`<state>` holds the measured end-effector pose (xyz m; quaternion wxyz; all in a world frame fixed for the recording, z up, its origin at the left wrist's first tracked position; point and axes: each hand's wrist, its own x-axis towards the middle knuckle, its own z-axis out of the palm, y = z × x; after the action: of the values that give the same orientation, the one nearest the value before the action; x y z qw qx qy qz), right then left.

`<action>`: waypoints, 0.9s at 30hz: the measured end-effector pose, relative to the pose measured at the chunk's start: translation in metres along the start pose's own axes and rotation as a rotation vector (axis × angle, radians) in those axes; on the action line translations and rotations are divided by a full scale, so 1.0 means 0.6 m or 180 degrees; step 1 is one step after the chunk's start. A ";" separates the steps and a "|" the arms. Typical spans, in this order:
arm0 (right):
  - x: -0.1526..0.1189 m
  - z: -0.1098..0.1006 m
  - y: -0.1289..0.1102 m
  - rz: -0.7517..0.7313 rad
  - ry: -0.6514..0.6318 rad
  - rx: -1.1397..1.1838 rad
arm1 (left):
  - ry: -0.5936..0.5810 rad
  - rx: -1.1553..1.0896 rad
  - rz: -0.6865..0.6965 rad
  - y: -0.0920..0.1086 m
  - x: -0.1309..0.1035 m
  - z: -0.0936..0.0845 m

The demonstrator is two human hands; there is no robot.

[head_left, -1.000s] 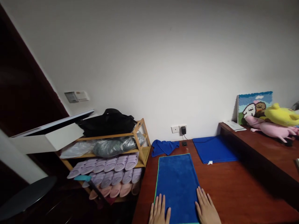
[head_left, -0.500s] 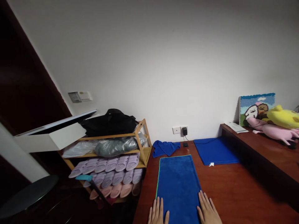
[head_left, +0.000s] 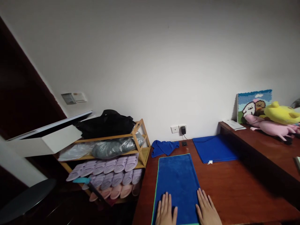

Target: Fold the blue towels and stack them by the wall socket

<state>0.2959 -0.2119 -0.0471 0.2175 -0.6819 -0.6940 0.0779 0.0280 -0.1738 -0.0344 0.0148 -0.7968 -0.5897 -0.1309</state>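
Observation:
A blue towel with green edging (head_left: 177,178) lies flat and lengthwise on the reddish-brown table (head_left: 231,190). My left hand (head_left: 166,211) rests palm down on the towel's near left part, fingers spread a little. At the towel's right edge lies my right hand (head_left: 206,208), flat with its fingers stretched out, partly on the table. Neither hand holds anything. Behind the towel is a crumpled blue cloth (head_left: 164,148), and a folded blue cloth (head_left: 214,149) with a small white tag lies at the back right.
A wooden rack (head_left: 140,150) with several slippers (head_left: 109,165) and a black bag (head_left: 106,125) stands left of the table. A plugged-in black adapter (head_left: 183,129) is on the wall. On the raised surface at right are a pink plush (head_left: 269,127), a yellow plush (head_left: 282,113) and a picture (head_left: 254,104).
My left hand has moved right, from the towel's left edge onto the towel. The towel's near green edge now shows. My right hand has barely moved, and the view has shifted slightly.

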 end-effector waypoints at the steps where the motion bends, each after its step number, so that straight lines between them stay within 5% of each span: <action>1: 0.000 0.002 0.001 -0.0009 0.0005 -0.0013 | -0.0006 -0.0081 0.0174 0.032 0.011 -0.005; 5: 0.003 0.015 0.013 -0.0088 -0.0065 -0.0114 | -0.0121 -0.0434 0.0736 0.157 0.057 -0.029; 9: 0.006 0.022 0.021 -0.0263 -0.0054 -0.0190 | -0.0409 -0.0536 0.0822 0.194 0.080 -0.030; 12: 0.007 0.017 0.017 -0.0164 -0.0111 -0.0190 | -0.0336 -0.0387 0.0691 0.153 0.076 -0.020; 20: 0.000 0.002 0.001 0.0030 -0.0094 -0.0101 | -0.0260 0.0123 -0.0422 -0.042 0.016 -0.033; 23: -0.003 0.006 0.004 0.0076 -0.0130 -0.0117 | -0.0117 0.0158 -0.0543 -0.071 0.001 -0.029; 27: 0.015 0.003 0.003 0.0161 -0.0126 -0.0132 | -0.0076 0.0173 -0.0554 -0.068 -0.002 -0.022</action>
<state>0.2972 -0.2026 -0.0478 0.1875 -0.7019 -0.6822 0.0824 -0.0135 -0.1652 -0.0273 0.0179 -0.7433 -0.6602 -0.1061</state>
